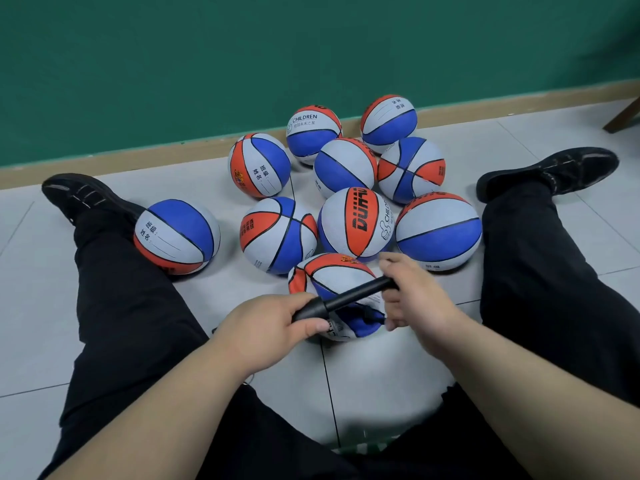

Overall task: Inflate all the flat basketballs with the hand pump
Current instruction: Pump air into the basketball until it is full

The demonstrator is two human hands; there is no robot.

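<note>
Left hand [273, 327] and right hand [415, 299] each grip the smooth black tubular pump [353, 294] over a crumpled basketball [332, 268].

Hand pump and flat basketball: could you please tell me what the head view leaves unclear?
Needle and valve: head view, hidden under the left grip and hand pump.
Pump's far end: head view, covered by the right grip.
Near side of the flat basketball: head view, behind the pump.

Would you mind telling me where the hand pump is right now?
Low centre of the head view: the left hand and right hand grip the hand pump over the flat basketball.
</note>
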